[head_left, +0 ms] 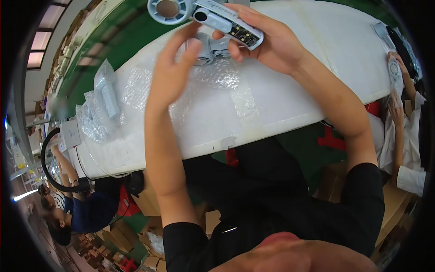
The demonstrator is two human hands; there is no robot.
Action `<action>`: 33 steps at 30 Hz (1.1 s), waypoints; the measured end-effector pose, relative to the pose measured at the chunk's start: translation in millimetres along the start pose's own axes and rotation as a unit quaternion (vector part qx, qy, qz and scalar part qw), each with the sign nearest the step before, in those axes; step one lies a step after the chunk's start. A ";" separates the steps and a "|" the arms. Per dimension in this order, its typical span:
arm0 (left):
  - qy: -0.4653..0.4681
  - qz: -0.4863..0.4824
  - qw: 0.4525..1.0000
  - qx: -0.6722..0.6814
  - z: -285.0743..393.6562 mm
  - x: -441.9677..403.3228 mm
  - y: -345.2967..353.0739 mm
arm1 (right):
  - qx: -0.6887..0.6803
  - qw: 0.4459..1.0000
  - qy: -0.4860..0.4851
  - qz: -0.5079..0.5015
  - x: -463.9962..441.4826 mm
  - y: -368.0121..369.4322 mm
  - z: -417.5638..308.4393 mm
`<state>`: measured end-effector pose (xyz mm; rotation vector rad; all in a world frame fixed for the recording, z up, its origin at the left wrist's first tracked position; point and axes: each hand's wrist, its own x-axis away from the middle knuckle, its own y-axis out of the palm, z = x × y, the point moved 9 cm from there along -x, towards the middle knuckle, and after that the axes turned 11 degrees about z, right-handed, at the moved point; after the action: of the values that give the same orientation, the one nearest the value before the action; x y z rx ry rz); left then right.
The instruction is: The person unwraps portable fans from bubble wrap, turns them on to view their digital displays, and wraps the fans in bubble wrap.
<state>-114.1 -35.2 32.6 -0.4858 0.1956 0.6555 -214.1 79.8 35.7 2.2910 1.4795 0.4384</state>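
A light blue-grey handheld device (222, 22) has a round fan-like head and a long body with a dark panel of small parts near its end. My right hand (276, 41) is wrapped round the body end. Just below the head, my left hand (174, 68) is raised with its fingers apart, partly blurred, holding nothing visible. Behind the hands, a second grey device (204, 52) lies on bubble wrap (217, 77) on the white table (281, 99).
Bubble-wrapped items (106, 97) lie at the table's left. A white box (70, 134) and black curved tube (45, 158) stand at the left edge. One person sits lower left; another at the right holds a wrapped device (395, 72). Cardboard boxes (118, 235) are below.
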 end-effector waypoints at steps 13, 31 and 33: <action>0.015 0.091 0.922 0.375 25.5 -0.1 -16.1 | 0.401 0.818 -0.403 0.085 30.0 11.4 -22.8; -0.014 0.089 0.922 0.378 -16.9 -13.1 -36.6 | 0.686 0.647 -0.330 0.034 -5.8 -19.8 9.1; -0.057 0.091 0.917 0.384 -18.1 -11.0 -32.6 | 0.517 0.815 -0.251 0.072 -8.9 -28.6 0.5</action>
<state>-102.8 -72.4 32.5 0.3339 0.3692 0.7265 -240.2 82.3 21.2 2.9121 1.3998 -1.1671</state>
